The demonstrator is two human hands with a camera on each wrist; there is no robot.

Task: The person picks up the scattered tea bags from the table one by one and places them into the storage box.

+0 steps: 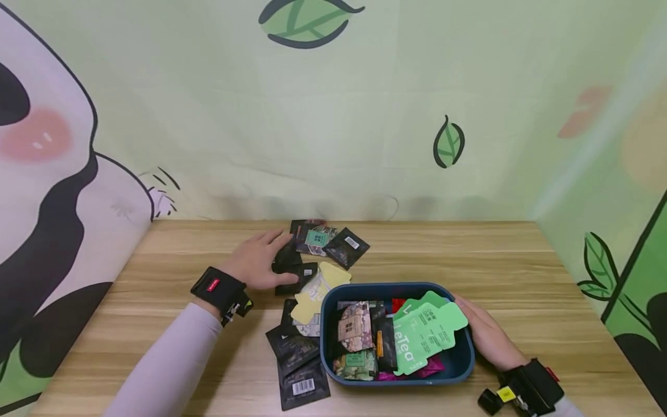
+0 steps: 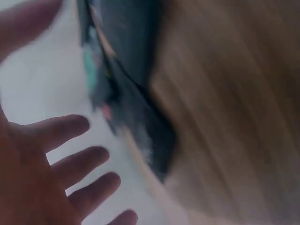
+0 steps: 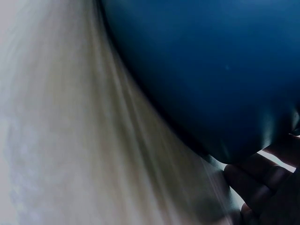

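Note:
My left hand (image 1: 260, 260) is spread over the black sachets (image 1: 296, 278) left of the bin. Its thumb lies across one sachet, and its fingertips reach the pile behind. In the left wrist view the fingers (image 2: 96, 187) are apart, with blurred dark sachets (image 2: 140, 117) beyond them. My right hand (image 1: 487, 333) rests against the right end of a dark blue plastic bin (image 1: 464, 368), its fingertips partly hidden by the bin. The right wrist view has fingers (image 3: 253, 180) at the blue wall. Green card-shaped tea packets (image 1: 424, 336) lean inside the bin.
More black sachets (image 1: 304, 385) lie left of the bin, near yellow packets (image 1: 312, 298). Behind are a dark packet with a green label (image 1: 316, 237) and a black sachet (image 1: 346, 248). The bin also holds a pink-patterned packet (image 1: 356, 327). A printed backdrop (image 1: 333, 145) borders the wooden table (image 1: 495, 255).

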